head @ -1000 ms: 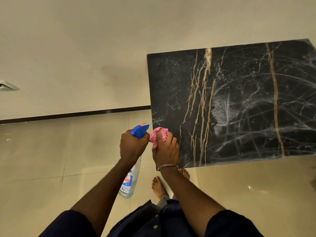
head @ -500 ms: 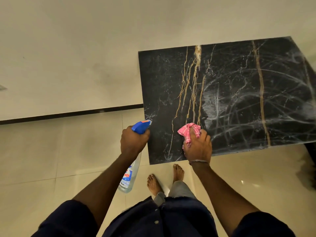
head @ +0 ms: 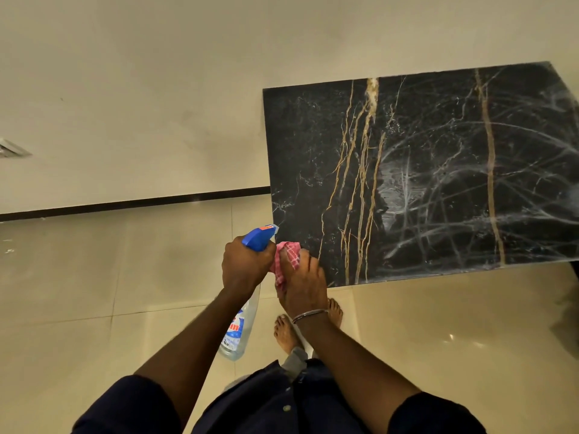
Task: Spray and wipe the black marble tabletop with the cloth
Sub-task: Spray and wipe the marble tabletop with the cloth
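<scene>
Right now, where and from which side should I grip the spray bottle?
Take the spray bottle by the neck under its trigger head, as the left hand does, from the side opposite the tabletop: nozzle points there, body hangs below.

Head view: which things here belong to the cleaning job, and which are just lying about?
In the job: tabletop; cloth, held by the right hand; spray bottle, gripped by the left hand.
Just there: floor tiles; wall; skirting; vent; bangle.
</scene>
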A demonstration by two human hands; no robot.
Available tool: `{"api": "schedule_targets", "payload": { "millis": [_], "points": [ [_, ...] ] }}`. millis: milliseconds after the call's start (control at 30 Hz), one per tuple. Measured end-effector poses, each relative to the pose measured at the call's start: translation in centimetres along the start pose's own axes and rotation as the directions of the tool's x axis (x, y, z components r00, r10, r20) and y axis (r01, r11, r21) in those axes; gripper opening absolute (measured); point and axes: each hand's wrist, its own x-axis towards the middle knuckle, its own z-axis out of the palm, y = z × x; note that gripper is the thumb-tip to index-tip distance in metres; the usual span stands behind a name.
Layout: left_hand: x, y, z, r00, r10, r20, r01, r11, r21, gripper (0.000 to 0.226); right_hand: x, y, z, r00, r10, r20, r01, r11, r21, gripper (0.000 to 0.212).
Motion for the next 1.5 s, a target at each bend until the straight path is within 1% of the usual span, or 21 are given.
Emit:
{"api": "schedule_targets", "payload": {
  "millis": [67,100,167,333,467,633,700,767,867,967,1033,1100,1200,1300,1367,1433,1467,1500],
  "points": [
    [-0.2,0.0,0.2,1.000,0.003,0.007,-0.003,1.000,-0.002,0.018,-0.2,1.3,-0.4,0.996,-0.095,-0.001,0.094,0.995,-0.033,0.065],
    [-0.2,0.0,0.3,1.000,0.012,0.016,-0.012,1.000,0.000,0.018,-0.3,2.3,-0.7,0.993,-0.117,-0.008,0.117,0.992,-0.050,0.065],
    [-0.2,0.3,0.6,0.999,0.034,0.034,-0.034,0.999,0.009,0.018,-0.5,4.9,-1.4,0.995,-0.096,-0.022,0.094,0.992,-0.082,0.064],
    [-0.1,1.3,1.6,0.995,0.024,0.100,-0.023,1.000,-0.012,0.023,-0.7,12.6,-3.1,0.997,0.048,-0.057,-0.055,0.990,-0.129,0.068],
    [0.0,2.3,2.5,0.990,0.041,0.132,-0.036,0.998,-0.042,0.027,-0.5,16.0,-4.2,0.975,0.210,-0.069,-0.218,0.968,-0.126,0.070],
    [-0.2,4.0,3.3,0.987,0.057,0.147,-0.049,0.997,-0.057,0.025,0.6,15.6,-4.7,0.906,0.418,-0.070,-0.423,0.903,-0.073,0.070],
    [-0.5,4.6,3.5,0.986,0.060,0.153,-0.052,0.997,-0.052,0.022,1.3,14.2,-4.5,0.894,0.442,-0.073,-0.446,0.894,-0.036,0.069],
    [-0.7,5.0,3.7,0.987,0.052,0.152,-0.045,0.998,-0.048,0.020,2.1,12.6,-4.2,0.928,0.367,-0.069,-0.369,0.929,-0.022,0.066],
    [-1.1,5.5,4.2,0.988,0.044,0.151,-0.043,0.999,-0.013,0.021,2.8,9.9,-3.7,0.989,0.142,-0.052,-0.143,0.989,-0.028,0.063],
    [-1.1,6.1,5.0,0.988,0.034,0.154,-0.036,0.999,0.012,0.025,3.0,9.5,-3.9,1.000,-0.029,-0.012,0.028,0.999,-0.045,0.063],
    [-1.0,6.4,5.5,0.988,0.023,0.156,-0.026,1.000,0.015,0.027,3.0,11.3,-4.4,0.997,-0.082,0.007,0.082,0.994,-0.067,0.063],
    [-0.7,6.7,6.2,0.986,0.017,0.168,-0.020,1.000,0.020,0.029,2.9,14.3,-5.0,1.000,-0.031,-0.002,0.031,0.996,-0.089,0.061],
    [-0.4,7.4,7.1,0.982,0.020,0.190,-0.025,0.999,0.022,0.031,2.8,19.6,-5.8,0.993,0.111,-0.048,-0.117,0.985,-0.124,0.065],
    [-0.4,8.5,8.2,0.978,0.037,0.208,-0.043,0.999,0.025,0.030,2.9,23.6,-6.5,0.974,0.214,-0.076,-0.222,0.967,-0.124,0.067],
    [-0.5,9.3,8.7,0.979,0.045,0.199,-0.050,0.999,0.021,0.030,3.1,23.7,-6.6,0.952,0.293,-0.093,-0.302,0.948,-0.098,0.066],
    [-0.7,9.9,9.2,0.981,0.044,0.187,-0.050,0.998,0.030,0.030,3.4,22.2,-6.6,0.909,0.404,-0.098,-0.410,0.911,-0.049,0.067],
    [-0.8,10.2,9.4,0.982,0.043,0.183,-0.051,0.998,0.037,0.030,3.7,21.2,-6.5,0.891,0.444,-0.097,-0.448,0.894,-0.020,0.069],
    [-0.9,10.3,9.5,0.983,0.040,0.180,-0.048,0.998,0.039,0.030,4.1,20.2,-6.3,0.888,0.451,-0.085,-0.453,0.891,-0.001,0.070]
  ]
}}
